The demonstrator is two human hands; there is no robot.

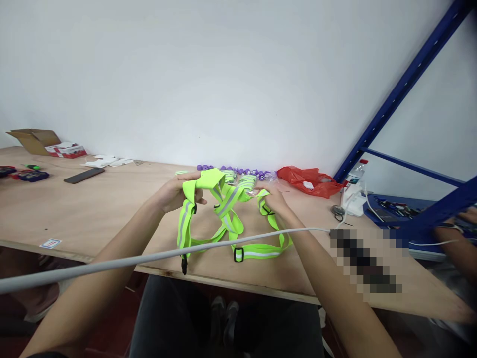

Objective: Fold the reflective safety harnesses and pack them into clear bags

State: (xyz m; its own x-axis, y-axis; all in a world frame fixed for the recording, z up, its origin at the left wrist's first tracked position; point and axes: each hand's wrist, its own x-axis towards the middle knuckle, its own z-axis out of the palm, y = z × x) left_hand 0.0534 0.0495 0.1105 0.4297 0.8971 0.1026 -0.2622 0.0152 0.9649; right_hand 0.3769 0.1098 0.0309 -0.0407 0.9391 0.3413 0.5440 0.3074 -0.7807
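Note:
A neon yellow-green strap harness with grey reflective stripes and black buckles (227, 219) is held up over the wooden table (112, 209). My left hand (175, 191) grips its upper left band, fingers closed round the fabric. My right hand (274, 199) pinches the upper right band. The lower straps sag onto the table near its front edge, and one strap end with a black clip hangs over the edge. Behind the harness lie more folded neon straps (242, 180) and several small purple pieces (223, 169).
A grey cable (112, 262) runs across in front of my arms. A red plastic bag (309, 180), a water bottle (356, 174) and a blue metal rack (402, 84) stand at right, where another person's hand (452, 233) shows. A cardboard box (33, 139), a dark phone (84, 175) and tools lie far left.

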